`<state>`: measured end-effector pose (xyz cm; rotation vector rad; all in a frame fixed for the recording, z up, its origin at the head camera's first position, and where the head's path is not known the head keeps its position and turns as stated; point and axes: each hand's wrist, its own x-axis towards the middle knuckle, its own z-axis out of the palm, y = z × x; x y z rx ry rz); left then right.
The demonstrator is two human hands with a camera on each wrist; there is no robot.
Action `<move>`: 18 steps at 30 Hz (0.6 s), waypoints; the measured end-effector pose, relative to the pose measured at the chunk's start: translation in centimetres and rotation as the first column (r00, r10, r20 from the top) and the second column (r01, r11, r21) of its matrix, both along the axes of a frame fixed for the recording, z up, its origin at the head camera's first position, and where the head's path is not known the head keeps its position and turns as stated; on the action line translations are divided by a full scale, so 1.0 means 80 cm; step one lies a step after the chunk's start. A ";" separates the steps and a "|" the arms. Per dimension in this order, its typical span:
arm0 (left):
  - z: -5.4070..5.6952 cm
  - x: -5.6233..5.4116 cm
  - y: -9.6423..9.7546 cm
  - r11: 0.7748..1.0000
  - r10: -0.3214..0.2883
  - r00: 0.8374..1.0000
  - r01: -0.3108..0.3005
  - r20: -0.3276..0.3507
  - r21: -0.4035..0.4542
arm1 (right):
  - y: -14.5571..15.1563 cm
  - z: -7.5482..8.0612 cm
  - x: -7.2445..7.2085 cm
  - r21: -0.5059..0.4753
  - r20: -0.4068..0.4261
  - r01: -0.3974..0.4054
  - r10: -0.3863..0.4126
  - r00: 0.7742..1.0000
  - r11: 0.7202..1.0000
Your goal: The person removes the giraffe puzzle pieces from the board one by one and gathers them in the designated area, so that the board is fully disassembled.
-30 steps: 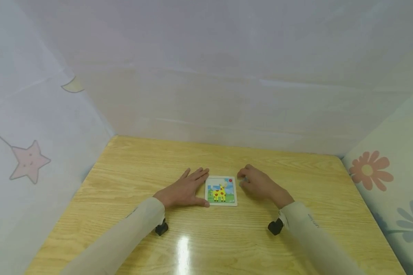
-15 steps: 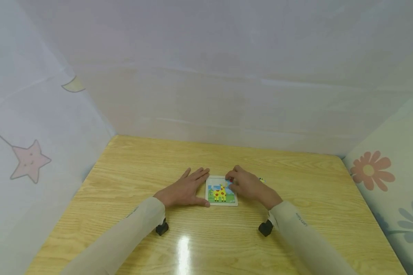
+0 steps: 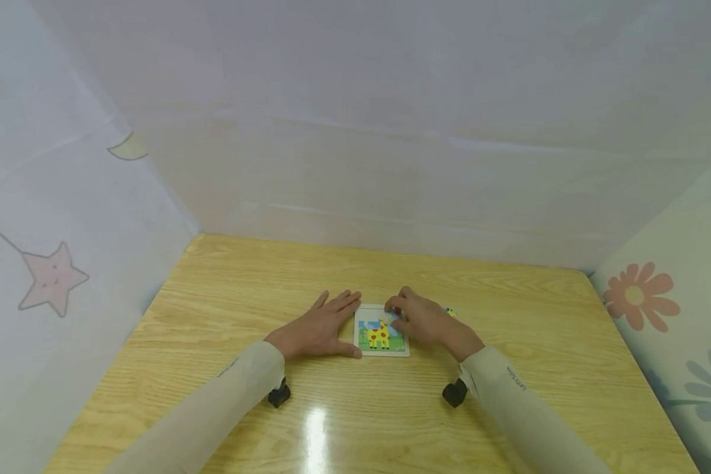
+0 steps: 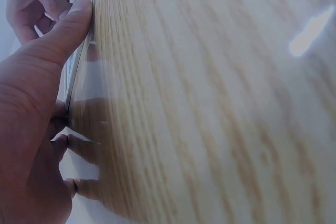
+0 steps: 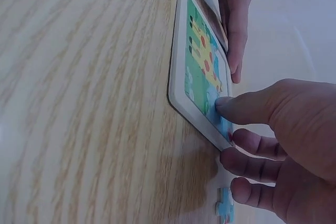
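Observation:
A small square jigsaw puzzle with a giraffe picture lies in a white-rimmed tray on the wooden table. My left hand lies along the tray's left side, fingers straight, thumb at the near left corner. Over the upper right of the picture is my right hand. In the right wrist view, its thumb and bent index finger pinch a blue corner puzzle piece with a red spot; the other fingers curl just beyond the tray's edge. Part of this corner is hidden by the fingers. Pale backing shows at the picture's upper left.
A loose puzzle piece with yellow and black marks lies on the wooden table, just behind the right hand; the right wrist view shows its blue part. Cloth walls with a star, a moon and flowers surround the table.
My right hand has moved left from the table beside the tray onto the picture's upper right corner, uncovering the loose piece. Over the last half second it shifted slightly left. The left hand stays put.

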<state>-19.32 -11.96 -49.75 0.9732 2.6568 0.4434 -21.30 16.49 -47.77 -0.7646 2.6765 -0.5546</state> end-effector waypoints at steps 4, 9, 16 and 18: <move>0.000 0.000 0.000 1.000 0.001 1.000 -0.001 0.000 -0.002 | 0.000 0.000 0.000 -0.004 -0.010 -0.007 0.007 1.000 1.000; -0.001 -0.001 -0.001 1.000 0.005 1.000 -0.005 0.008 0.002 | 0.000 0.000 0.003 -0.024 -0.011 -0.018 0.017 1.000 1.000; -0.002 -0.001 0.000 1.000 0.009 1.000 -0.009 0.007 0.007 | 0.000 0.001 0.006 -0.060 0.036 -0.003 0.006 0.999 0.998; -0.002 0.000 0.000 1.000 0.010 1.000 -0.010 0.009 0.010 | 0.000 0.001 0.006 -0.066 0.051 0.007 -0.004 0.999 0.998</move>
